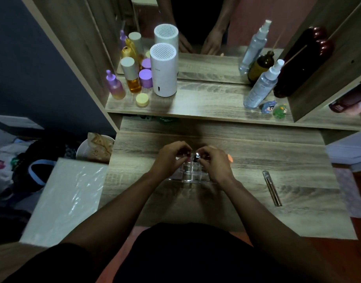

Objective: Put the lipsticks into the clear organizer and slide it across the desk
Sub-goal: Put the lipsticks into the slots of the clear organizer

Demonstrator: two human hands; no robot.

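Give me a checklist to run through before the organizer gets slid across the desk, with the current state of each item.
1. All lipsticks in the clear organizer: not ok. A slim silver tube lies on the desk, apart from it, to the right.
2. Item under the left hand seated in a compartment: cannot tell, fingers cover it.
3. Item under the right hand seated: cannot tell, only a silver tip shows.
4. Organizer flat on the desk: ok, its base rests level.
5. Desk beyond the organizer free of items: ok.
6. Hands placed to push: not ok, both are busy over the top.
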